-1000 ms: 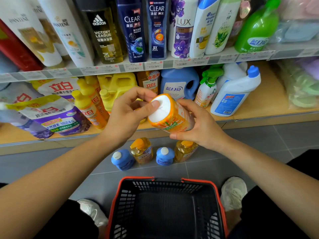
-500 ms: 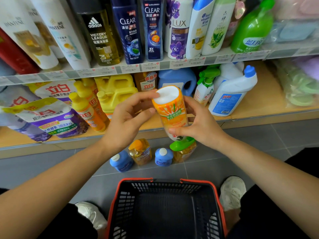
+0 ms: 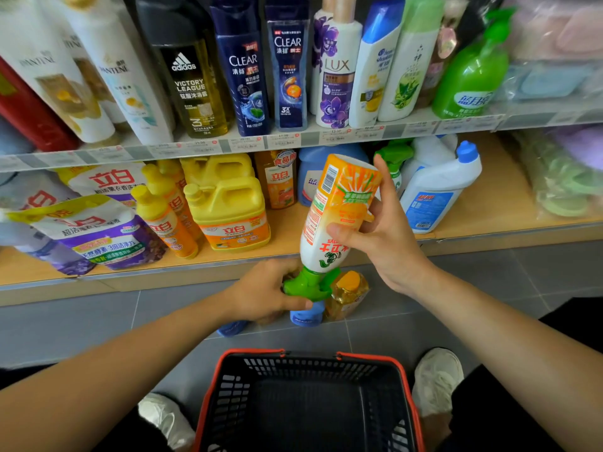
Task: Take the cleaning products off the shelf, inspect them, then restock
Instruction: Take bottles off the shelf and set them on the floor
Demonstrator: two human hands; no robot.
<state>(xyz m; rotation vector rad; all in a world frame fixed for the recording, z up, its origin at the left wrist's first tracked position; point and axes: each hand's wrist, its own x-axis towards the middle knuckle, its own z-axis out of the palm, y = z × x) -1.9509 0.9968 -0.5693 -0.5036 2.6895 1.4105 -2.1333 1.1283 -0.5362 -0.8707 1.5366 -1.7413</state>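
Two hands hold the upturned bottle (image 3: 339,203): right hand (image 3: 388,236) wraps its body, left hand (image 3: 264,288) now grips the green cap (image 3: 306,283), not the base; CLEAR (image 3: 243,70), LUX (image 3: 336,76) above.

The left hand (image 3: 264,290), gripping the cap (image 3: 310,283) of the orange bottle (image 3: 339,216), hides most of two blue bottles (image 3: 305,316) on the floor (image 3: 81,324). The basket (image 3: 306,357) is cut off by the near edge, the top-shelf bottles (image 3: 243,66) by the far edge. The price tags (image 3: 284,140) are too blurred to read.
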